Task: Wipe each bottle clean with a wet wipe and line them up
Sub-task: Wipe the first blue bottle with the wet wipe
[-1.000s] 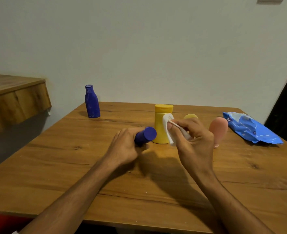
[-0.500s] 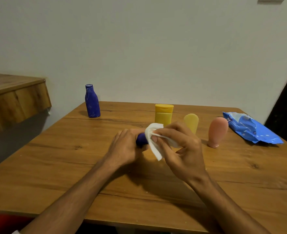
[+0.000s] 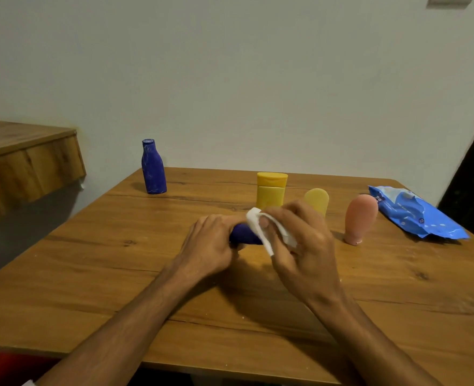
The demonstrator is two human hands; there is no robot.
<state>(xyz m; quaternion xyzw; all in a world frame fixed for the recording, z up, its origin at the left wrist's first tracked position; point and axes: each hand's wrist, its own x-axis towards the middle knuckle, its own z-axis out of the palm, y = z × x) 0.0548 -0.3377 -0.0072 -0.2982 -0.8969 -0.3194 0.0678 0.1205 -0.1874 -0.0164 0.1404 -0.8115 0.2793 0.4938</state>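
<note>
My left hand (image 3: pixel 210 243) grips a dark blue bottle (image 3: pixel 244 237) held sideways over the middle of the wooden table (image 3: pixel 118 246); most of it is hidden by my fingers. My right hand (image 3: pixel 299 246) pinches a white wet wipe (image 3: pixel 258 227) and presses it round the bottle's right end. Behind my hands stand a yellow bottle with a flat cap (image 3: pixel 271 189), a smaller pale yellow tube (image 3: pixel 317 200) and a pink tube (image 3: pixel 359 218) on its cap. A second blue bottle (image 3: pixel 153 167) stands upright at the table's far left.
A blue pack of wet wipes (image 3: pixel 414 215) lies at the far right of the table. A wooden shelf (image 3: pixel 26 154) juts out from the wall on the left. The wall runs close behind the table's far edge.
My right hand has brought the wipe leftward from beside the yellow bottle onto the end of the blue bottle and now covers it. My left hand has kept its hold.
</note>
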